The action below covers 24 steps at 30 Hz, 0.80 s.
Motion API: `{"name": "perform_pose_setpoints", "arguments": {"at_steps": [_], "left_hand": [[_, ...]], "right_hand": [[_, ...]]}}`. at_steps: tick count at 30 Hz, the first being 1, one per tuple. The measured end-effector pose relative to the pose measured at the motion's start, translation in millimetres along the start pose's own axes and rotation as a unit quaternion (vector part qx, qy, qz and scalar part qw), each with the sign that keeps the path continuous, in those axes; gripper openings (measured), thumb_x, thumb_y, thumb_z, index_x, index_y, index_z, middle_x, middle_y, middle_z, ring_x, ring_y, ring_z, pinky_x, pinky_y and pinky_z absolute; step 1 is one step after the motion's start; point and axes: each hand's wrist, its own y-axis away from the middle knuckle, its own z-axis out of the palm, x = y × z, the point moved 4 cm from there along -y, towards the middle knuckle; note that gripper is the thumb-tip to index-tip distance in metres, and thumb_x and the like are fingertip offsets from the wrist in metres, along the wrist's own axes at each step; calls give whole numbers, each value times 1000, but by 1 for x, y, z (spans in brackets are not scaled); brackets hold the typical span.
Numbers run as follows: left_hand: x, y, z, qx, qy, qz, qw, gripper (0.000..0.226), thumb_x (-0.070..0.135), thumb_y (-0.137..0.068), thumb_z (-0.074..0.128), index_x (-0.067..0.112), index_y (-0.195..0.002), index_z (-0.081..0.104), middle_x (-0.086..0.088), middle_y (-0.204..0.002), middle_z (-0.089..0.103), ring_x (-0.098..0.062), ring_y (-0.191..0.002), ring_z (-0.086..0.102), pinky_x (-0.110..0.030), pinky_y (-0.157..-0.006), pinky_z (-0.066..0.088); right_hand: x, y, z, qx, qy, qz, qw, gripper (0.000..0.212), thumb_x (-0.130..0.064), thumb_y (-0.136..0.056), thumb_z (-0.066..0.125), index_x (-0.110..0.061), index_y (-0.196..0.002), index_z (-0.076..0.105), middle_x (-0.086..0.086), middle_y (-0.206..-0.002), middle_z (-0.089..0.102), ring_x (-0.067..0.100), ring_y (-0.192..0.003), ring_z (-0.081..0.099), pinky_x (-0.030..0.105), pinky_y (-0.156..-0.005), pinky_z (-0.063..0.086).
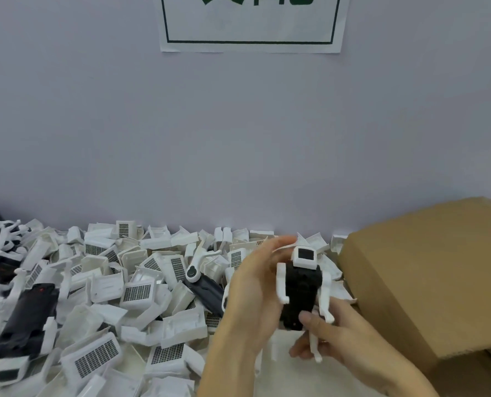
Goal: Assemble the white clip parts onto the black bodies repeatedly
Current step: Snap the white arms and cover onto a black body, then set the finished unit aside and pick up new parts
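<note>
I hold a black body (301, 293) upright above the table, low and right of centre. White clip arms (281, 283) flank both its sides, and a white cap with a dark window (306, 256) sits on its top. My left hand (253, 293) wraps it from the left, fingers reaching behind the cap. Gripping its lower end is my right hand (341, 336), thumb on the black front, with a white leg sticking down between the fingers. A wide pile of loose white clip parts (135, 290) spreads across the table's left and middle.
A brown cardboard box (427, 270) stands at the right, close to my right hand. Two more black bodies lie in the pile: one at the left (29, 316), another near the middle (204, 290). A pale wall with a paper sign (250, 24) closes off the back.
</note>
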Motion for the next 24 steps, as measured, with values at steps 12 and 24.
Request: {"name": "perform_pose_setpoints", "arguments": {"at_steps": [12, 24], "left_hand": [[8, -3, -13, 118, -330, 139, 926, 33, 30, -105, 52, 12, -93, 76, -5, -89, 76, -20, -88, 71, -35, -79, 58], [-15, -2, 0, 127, -405, 92, 901, 29, 21, -107, 45, 24, -92, 70, 5, -81, 75, -9, -72, 72, -32, -74, 59]], "right_hand": [[-12, 7, 9, 19, 49, -35, 998, 46, -40, -82, 70, -25, -125, 66, 8, -99, 78, 27, -89, 75, 34, -72, 60], [-83, 17, -54, 202, -197, -66, 957, 26, -20, -102, 54, -2, -95, 70, 18, -78, 74, 21, -50, 63, 23, -42, 48]]}}
